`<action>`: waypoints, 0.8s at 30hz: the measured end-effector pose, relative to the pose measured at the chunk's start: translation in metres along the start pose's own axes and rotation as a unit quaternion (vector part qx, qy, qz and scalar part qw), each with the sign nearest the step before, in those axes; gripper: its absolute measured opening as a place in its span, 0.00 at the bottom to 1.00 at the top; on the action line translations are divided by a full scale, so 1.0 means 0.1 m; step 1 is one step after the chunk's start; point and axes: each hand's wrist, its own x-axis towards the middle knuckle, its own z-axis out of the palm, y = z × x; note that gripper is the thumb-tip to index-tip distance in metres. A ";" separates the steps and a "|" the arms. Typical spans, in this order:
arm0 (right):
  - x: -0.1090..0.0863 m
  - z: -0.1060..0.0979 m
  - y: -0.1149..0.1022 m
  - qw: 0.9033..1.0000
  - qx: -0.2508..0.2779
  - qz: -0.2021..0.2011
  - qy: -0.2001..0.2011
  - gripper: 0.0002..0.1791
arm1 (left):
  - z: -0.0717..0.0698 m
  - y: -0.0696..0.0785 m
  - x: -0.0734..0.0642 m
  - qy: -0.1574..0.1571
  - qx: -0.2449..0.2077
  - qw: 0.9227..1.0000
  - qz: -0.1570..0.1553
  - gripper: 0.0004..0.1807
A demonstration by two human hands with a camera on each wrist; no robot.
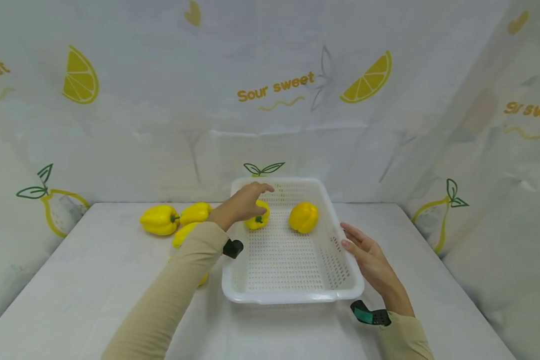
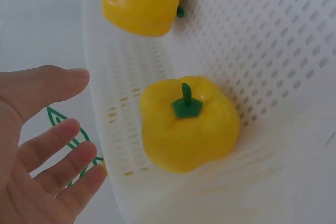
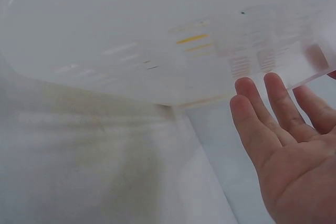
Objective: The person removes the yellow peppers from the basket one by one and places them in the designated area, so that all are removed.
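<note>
A white perforated plastic basket [image 1: 292,296] stands on the table with two yellow bell peppers inside. One pepper [image 1: 303,218] lies toward the right of the basket. The other pepper [image 2: 189,129], with its green stem up, sits by the left wall. My left hand [image 1: 243,205] hovers over this left pepper, thumb and fingers spread and holding nothing. In the left wrist view a gap shows between the hand and both peppers. My right hand [image 1: 369,257] is at the basket's right wall, its extended fingers [image 3: 252,124] against or close to the outside.
Left of the basket lie several more yellow bell peppers [image 1: 159,220], partly hidden behind my left forearm. The white table [image 1: 63,300] meets lemon-printed sheeting [image 1: 162,150] at the back and sides.
</note>
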 end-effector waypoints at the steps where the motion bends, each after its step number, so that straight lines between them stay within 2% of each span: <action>1: 0.00 0.00 0.00 1.000 0.000 0.000 0.001 0.36 | 0.02 0.00 0.01 -0.001 -0.003 1.000 -0.002 0.32; 10: 0.00 0.01 -0.01 1.000 -0.003 0.003 0.003 0.35 | 0.17 -0.04 0.09 -0.017 -0.005 0.999 -0.038 0.33; 19: 0.00 0.01 -0.01 1.000 -0.002 0.000 0.003 0.36 | 0.20 -0.08 0.10 -0.044 0.019 0.997 -0.056 0.33; 24: -0.01 0.01 -0.01 1.000 -0.003 0.004 0.007 0.35 | 0.21 -0.08 0.10 -0.063 0.036 0.994 -0.080 0.31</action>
